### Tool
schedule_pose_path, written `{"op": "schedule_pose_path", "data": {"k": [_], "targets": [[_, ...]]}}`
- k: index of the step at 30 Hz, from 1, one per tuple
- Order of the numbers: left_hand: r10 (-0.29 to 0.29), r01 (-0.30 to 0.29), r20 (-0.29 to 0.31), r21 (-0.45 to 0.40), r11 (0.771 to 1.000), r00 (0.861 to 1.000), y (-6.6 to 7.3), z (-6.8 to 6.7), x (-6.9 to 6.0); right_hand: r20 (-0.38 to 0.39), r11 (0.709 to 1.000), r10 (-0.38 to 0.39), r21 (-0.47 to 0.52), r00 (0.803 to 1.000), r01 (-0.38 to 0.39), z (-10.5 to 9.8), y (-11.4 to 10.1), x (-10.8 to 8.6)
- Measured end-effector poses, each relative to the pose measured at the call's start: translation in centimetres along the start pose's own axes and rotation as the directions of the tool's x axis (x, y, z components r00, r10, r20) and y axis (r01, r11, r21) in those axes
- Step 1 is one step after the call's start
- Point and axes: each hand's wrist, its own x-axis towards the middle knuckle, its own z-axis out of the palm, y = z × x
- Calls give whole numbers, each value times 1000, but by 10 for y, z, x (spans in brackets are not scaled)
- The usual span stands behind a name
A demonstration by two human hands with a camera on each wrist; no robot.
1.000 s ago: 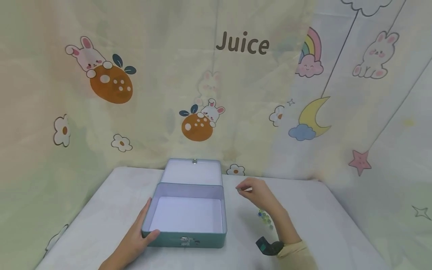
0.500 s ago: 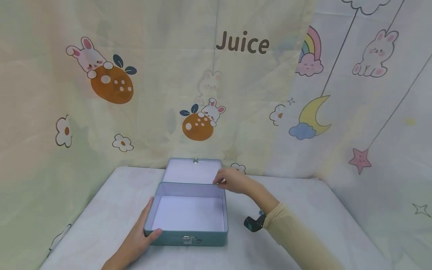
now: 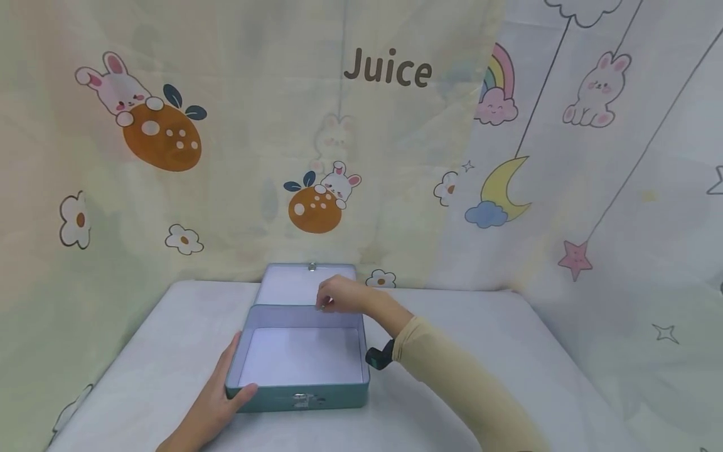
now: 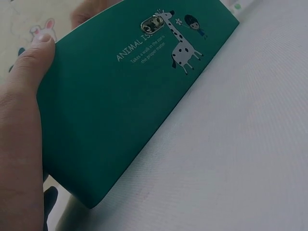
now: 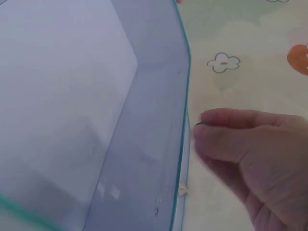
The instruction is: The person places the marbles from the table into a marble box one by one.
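An open metal box [image 3: 302, 397], teal outside and pale inside, stands on the table with its lid [image 3: 294, 282] folded back. My left hand [image 3: 217, 392] grips its front left corner, thumb on the front rim and fingers along the left side. In the left wrist view, the thumb presses the green front [image 4: 106, 106], printed with a giraffe and lettering. Over the box's back edge, my right hand [image 3: 341, 295] pinches a small marble [image 3: 323, 307]. The right wrist view shows only a dark sliver of it between thumb and fingertip. The box floor [image 3: 299, 355] is bare.
A white cloth covers the table [image 3: 452, 314]. A printed curtain [image 3: 243, 157] hangs behind it. The right sleeve [image 3: 452, 376] crosses the right side. A small green spot, possibly a marble [image 4: 237, 6], shows beyond the box in the left wrist view.
My right hand has moved left with the marble, from beside the box to over its back edge. The forearm now covers the pile of marbles. My left hand keeps its grip; the view has shifted slightly.
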Motion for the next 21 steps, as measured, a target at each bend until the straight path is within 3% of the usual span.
{"op": "schedule_pose_path", "data": {"k": [5, 12, 21], "targets": [[9, -9, 0, -19, 1000, 1000, 4, 0, 4, 59, 1000, 27, 9, 998, -27, 10, -2, 20], [-29, 31, 37, -56, 998, 999, 5, 8, 6, 91, 999, 12, 38, 996, -16, 34, -6, 36], [-31, 32, 18, -4, 999, 999, -2, 3, 1, 120, 996, -89, -5, 989, 91, 56, -27, 57]]}}
